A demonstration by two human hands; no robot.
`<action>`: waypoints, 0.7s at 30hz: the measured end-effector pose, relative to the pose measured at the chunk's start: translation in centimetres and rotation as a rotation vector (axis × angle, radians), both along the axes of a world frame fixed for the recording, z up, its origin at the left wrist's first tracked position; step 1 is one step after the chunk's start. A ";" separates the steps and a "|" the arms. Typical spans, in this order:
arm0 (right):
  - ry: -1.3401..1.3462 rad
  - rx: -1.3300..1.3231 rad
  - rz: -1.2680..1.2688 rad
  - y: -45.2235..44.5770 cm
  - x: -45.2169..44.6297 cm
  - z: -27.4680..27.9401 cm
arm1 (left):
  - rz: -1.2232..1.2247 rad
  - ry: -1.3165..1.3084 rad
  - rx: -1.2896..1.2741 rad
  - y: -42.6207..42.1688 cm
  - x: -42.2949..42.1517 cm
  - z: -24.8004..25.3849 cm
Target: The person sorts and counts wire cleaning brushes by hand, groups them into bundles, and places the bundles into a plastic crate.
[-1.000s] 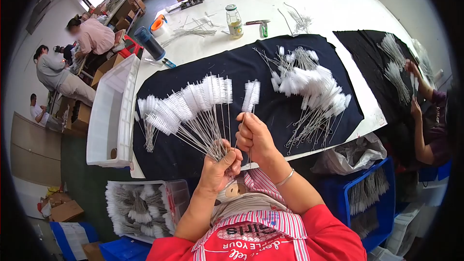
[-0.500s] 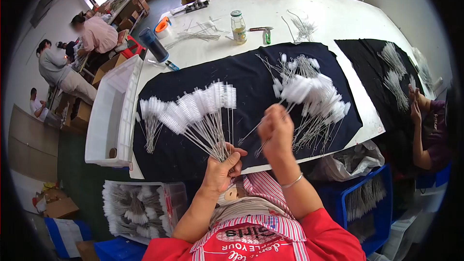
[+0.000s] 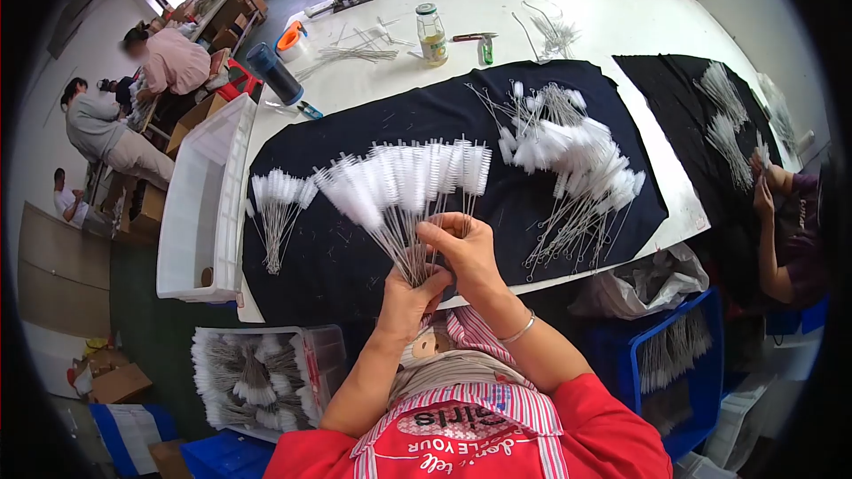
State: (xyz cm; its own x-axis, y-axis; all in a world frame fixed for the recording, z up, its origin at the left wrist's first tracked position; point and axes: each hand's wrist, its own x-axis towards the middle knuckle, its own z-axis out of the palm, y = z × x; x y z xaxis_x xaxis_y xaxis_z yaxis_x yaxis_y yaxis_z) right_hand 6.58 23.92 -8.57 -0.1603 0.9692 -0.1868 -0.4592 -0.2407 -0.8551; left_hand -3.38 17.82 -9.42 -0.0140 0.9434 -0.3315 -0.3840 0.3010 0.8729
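My left hand is closed round the wire stems of a fanned bundle of white bristle brushes. Against the right side of that fan, my right hand pinches the stems of brushes whose heads line up with the others. A smaller group of brushes lies on the dark cloth to the left. On the cloth's right side rests a large loose pile of brushes, with looped wire ends toward the near edge.
A white crate stands at the left. Below are a bin of brushes and a blue crate. A glass jar and dark bottle stand on the white table. A co-worker's hands are at right.
My right hand went to the right pile, then came back to the bundle in my left hand. The fan now reaches further right, apart from the small left group.
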 end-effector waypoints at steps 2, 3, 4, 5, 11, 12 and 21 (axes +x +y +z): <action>0.017 -0.031 -0.059 -0.1 0.0 0.8 | -0.022 0.086 0.022 0.1 0.1 -0.2; 0.054 -0.081 -0.027 -0.2 0.5 1.0 | -0.024 0.086 0.018 0.1 0.2 -0.3; 0.090 -0.130 0.007 -0.1 0.8 1.0 | 0.000 0.024 0.055 0.3 0.3 -0.3; 0.090 -0.098 0.003 -0.1 0.9 0.8 | 0.025 -0.037 0.090 0.3 0.4 -0.3; 0.078 -0.099 -0.056 0.2 1.3 0.2 | 0.103 -0.142 0.042 0.5 1.2 -0.3; 0.097 -0.102 -0.057 0.3 1.4 0.0 | 0.103 -0.143 0.039 0.5 1.3 -0.3; 0.351 -0.104 0.115 0.8 2.6 -1.8 | 0.048 -0.141 0.018 0.7 0.9 0.2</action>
State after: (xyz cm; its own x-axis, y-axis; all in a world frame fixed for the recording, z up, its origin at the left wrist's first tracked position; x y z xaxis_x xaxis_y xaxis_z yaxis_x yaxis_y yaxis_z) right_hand 9.23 24.74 -10.37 -0.3387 0.9199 -0.1975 -0.6849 -0.3850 -0.6186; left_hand -2.44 18.55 -9.26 -0.0137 0.9486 -0.3161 -0.5164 0.2640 0.8146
